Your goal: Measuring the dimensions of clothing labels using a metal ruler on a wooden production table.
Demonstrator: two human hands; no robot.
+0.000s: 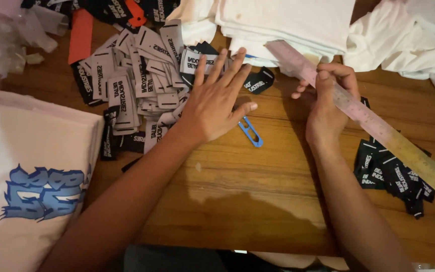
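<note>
Left hand (216, 100) lies flat, fingers spread, beside the label pile (132, 80); right hand (328, 100) grips a metal ruler (378, 128)

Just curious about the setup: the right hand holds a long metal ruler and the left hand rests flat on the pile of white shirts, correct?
Not quite. The head view shows the left hand flat on the heap of labels, not shirts. The right hand does hold the ruler.

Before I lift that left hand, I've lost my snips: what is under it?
Under the left hand a blue thread snipper pokes out on the wooden table; its upper end is covered. The fingertips rest on the label pile.
</note>
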